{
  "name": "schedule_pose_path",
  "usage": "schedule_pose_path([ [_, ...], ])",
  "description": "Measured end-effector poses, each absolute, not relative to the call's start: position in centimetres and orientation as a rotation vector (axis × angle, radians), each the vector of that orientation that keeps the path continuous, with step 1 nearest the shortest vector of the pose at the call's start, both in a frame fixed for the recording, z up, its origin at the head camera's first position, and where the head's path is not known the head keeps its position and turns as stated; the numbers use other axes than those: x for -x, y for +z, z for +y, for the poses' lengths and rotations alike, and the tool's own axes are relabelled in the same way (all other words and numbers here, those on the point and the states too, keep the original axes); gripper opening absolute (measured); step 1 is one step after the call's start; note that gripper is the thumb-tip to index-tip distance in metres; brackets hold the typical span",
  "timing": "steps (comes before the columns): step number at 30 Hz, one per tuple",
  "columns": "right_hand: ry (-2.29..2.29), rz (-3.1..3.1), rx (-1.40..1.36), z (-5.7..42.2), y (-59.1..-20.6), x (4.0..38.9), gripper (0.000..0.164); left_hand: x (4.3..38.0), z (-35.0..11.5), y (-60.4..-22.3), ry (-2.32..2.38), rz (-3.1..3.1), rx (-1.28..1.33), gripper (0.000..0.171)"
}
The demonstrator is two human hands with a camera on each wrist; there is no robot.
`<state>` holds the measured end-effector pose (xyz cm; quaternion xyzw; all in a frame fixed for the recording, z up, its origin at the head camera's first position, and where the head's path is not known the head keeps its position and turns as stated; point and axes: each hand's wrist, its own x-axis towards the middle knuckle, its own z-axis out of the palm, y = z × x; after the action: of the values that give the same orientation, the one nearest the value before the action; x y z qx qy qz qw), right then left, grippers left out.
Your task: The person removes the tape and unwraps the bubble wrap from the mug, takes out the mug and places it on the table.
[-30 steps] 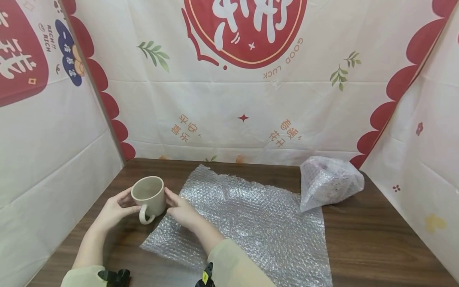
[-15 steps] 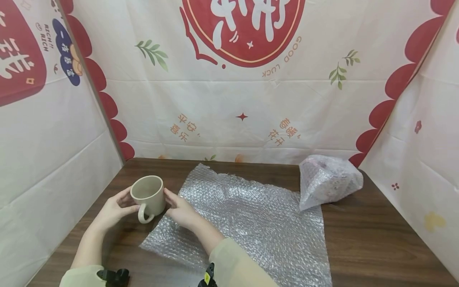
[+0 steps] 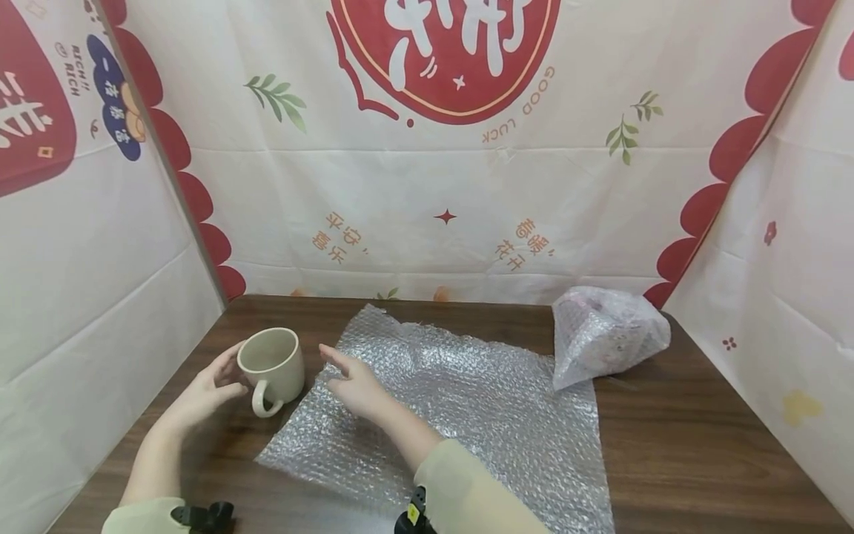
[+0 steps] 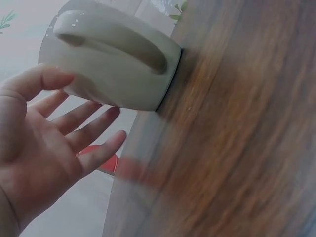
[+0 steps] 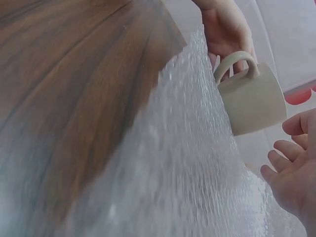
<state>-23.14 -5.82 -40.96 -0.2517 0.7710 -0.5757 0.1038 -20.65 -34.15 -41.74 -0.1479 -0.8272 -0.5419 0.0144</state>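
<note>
A pale beige mug (image 3: 272, 371) stands upright on the wooden table at the left, its handle toward the person. Beside its left side is my left hand (image 3: 205, 393), fingers spread and not wrapped round it; in the left wrist view the fingers of that hand (image 4: 98, 148) lie close along the mug (image 4: 113, 59), and I cannot tell whether they touch. My right hand (image 3: 360, 387) hovers over the bubble wrap sheet (image 3: 467, 415), apart from the mug, forefinger extended. The right wrist view shows a gap between the right hand (image 5: 296, 173) and the mug (image 5: 254, 101).
A bundle in bubble wrap (image 3: 607, 334) sits at the back right, overlapping the sheet's corner; its contents are blurred. Brown wooden table (image 3: 694, 445) shows to the right of the sheet. Printed cloth walls (image 3: 414, 178) enclose the back and both sides.
My right hand has let go of the mug and drawn away to the right. My left hand's fingers have loosened from the mug, which stays in place. The head view has shifted slightly.
</note>
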Motion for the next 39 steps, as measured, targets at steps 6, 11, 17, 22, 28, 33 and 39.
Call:
schedule_pose_path([
  [6,-1.696,2.345,0.772,-4.3,-40.5,22.9,0.061,20.8,-33.6,-41.2,-1.679,-2.473,0.388,0.064],
  [11,-1.705,2.369,0.779,-2.8,-40.3,23.1,0.056,21.2,-32.6,-40.5,-1.576,-2.353,0.262,0.047],
  [17,-1.748,2.393,0.749,-1.0,-39.7,23.5,0.049,21.3,-31.2,-39.5,-1.407,-2.265,0.104,0.035],
  [22,-1.758,2.431,0.688,0.4,-38.9,23.4,0.042,21.0,-29.3,-38.4,-1.336,-2.175,-0.018,0.030],
  [28,-1.781,2.431,0.674,2.2,-37.9,22.5,0.036,20.7,-26.5,-37.5,-1.286,-2.081,0.003,0.030],
  [33,-1.774,2.453,0.721,4.2,-37.1,22.0,0.034,20.4,-24.3,-36.7,-1.307,-2.080,0.080,0.032],
  [39,-1.798,2.494,0.722,6.8,-36.3,21.8,0.032,20.4,-22.0,-36.2,-1.368,-2.036,0.210,0.034],
])
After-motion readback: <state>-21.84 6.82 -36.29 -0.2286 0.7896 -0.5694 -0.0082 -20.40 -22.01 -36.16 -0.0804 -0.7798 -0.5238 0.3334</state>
